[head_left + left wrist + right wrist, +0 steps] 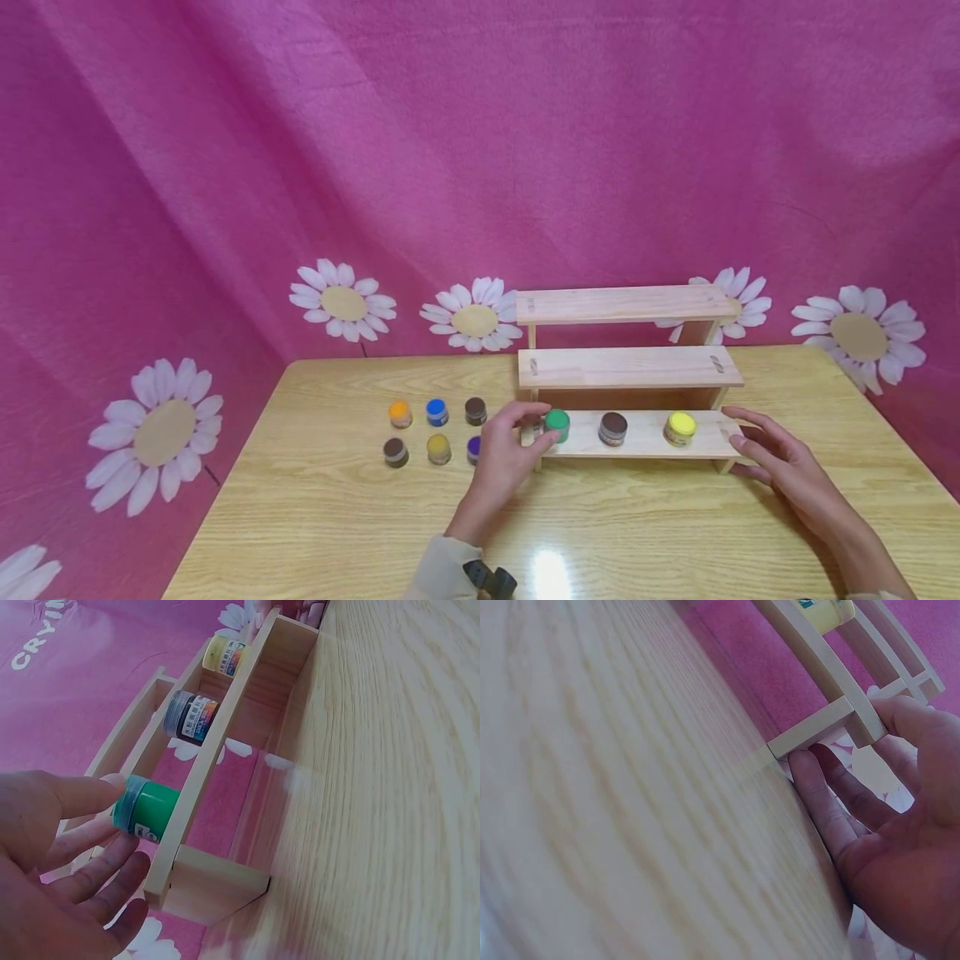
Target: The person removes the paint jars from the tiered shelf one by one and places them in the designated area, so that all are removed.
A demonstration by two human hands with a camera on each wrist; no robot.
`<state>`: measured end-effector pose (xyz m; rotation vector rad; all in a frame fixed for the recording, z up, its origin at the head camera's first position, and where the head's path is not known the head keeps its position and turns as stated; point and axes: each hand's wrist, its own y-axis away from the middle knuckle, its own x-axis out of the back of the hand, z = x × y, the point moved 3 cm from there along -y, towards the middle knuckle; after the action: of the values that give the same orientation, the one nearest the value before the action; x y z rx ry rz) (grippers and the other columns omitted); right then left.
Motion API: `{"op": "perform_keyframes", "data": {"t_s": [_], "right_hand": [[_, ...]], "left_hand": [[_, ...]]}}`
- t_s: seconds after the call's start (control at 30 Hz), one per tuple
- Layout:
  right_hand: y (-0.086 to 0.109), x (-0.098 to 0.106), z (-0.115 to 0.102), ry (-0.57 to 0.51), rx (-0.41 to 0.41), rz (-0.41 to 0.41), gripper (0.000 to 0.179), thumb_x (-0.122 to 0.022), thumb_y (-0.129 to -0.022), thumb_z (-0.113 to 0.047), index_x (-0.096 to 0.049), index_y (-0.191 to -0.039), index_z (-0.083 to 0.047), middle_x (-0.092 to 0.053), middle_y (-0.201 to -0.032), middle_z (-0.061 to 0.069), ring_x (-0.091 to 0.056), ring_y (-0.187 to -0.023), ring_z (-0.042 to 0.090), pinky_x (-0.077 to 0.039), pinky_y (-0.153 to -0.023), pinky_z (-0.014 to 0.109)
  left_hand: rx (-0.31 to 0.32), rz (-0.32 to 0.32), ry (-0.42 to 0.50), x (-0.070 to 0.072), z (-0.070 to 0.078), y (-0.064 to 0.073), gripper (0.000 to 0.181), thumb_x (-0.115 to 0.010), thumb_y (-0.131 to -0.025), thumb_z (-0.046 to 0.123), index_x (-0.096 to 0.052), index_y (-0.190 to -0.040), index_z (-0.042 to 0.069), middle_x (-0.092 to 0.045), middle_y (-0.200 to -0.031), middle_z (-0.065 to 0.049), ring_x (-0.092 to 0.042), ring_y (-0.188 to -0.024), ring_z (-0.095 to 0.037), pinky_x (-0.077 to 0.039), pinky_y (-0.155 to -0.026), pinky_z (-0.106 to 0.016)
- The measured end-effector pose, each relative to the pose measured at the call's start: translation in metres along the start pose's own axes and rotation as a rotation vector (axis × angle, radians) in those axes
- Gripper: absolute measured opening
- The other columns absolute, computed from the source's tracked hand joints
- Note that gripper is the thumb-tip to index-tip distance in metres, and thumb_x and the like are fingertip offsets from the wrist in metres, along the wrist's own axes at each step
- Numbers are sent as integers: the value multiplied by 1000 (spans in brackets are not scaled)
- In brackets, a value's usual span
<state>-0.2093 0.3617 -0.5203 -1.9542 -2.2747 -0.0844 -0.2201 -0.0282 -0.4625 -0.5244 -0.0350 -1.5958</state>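
Note:
A three-tier wooden shelf (630, 367) stands on the table. On its lowest step are a green paint jar (557, 424), a dark brown paint jar (612, 428) and a yellow paint jar (680, 428). My left hand (506, 450) pinches the green jar by its lid, thumb and fingers on either side, at the step's left end. In the left wrist view, the green jar (150, 809) has its base on the board. My right hand (789, 467) grips the right end of that step, with the thumb on the board (861, 720) and other fingers at the leg.
Left of the shelf, several more paint jars stand in two rows on the wooden table (315, 517): orange (401, 414), blue (437, 412) and others. A purple jar (473, 450) is partly behind my left hand. Pink flowered cloth (465, 167) hangs behind the table.

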Motion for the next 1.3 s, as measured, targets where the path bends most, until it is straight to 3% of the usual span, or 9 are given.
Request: {"op": "perform_keyframes", "data": {"t_s": [0.63,1.03,1.2,1.3], "right_hand": [[-1,1,1,-21,-5,-6,48,-52,-109,-14,-42,-155,-13,-57,-127,-17,-63,-107,-1,-62,-82,28],[-3,-1,0,14,-3,6,48,-53,-109,-17,-42,-155,-13,-56,-126,-19,-63,-107,-3,-62,-82,27],[-3,-1,0,15,-11,5,48,-53,-109,-18,-43,-155,-13,-58,-124,-19,-64,-105,-1,-62,-82,28],[-1,0,-1,30,-7,7,48,-52,-109,-18,-43,-155,-14,-57,-125,-20,-63,-106,-3,-62,-82,27]], "left_hand": [[-8,53,-67,-8,2,1,30,-84,-87,12,-75,-114,8,-72,-109,0,-69,-103,-15,-57,-92,-25],[-39,56,-74,4,0,8,30,-85,-86,15,-75,-114,11,-73,-109,2,-68,-104,-18,-58,-94,-36],[-23,50,-26,13,-4,14,31,-84,-87,16,-75,-117,13,-72,-109,6,-67,-105,-18,-57,-97,-41],[-6,46,68,19,-8,17,31,-84,-87,14,-74,-117,12,-72,-111,4,-67,-106,-20,-56,-99,-45]]}}
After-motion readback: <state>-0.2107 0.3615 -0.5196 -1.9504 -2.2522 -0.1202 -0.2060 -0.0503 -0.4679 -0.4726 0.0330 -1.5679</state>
